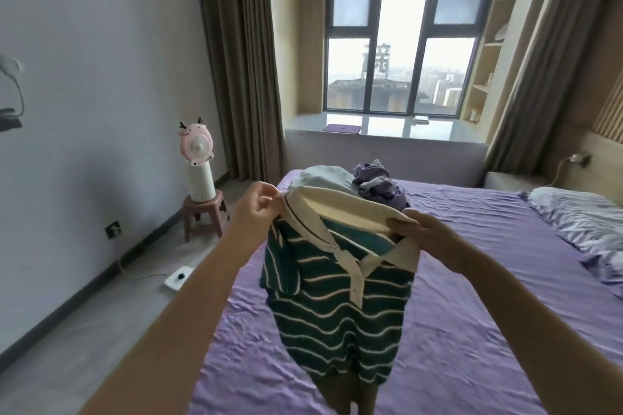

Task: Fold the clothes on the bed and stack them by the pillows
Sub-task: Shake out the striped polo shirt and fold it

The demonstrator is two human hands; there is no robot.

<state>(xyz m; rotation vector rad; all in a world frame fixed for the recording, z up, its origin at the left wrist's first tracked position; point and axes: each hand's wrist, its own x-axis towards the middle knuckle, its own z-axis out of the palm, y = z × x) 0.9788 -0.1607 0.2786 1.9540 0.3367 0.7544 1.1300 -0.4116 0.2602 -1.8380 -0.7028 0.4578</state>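
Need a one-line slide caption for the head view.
Both hands, left hand and right hand, hold a green striped polo shirt up by its collar above the purple bed.

Pink deer-faced fan (196,146) on a white cylinder base atop a pink stool (204,216) at left centre, white floor socket (179,276) with cord below it, brown curtains (240,61) flanking a large window (401,40) at top centre, open wall shelves (490,54) at upper right

Soft daylight from the window (401,40); dim room, slight blur, edges bowed.
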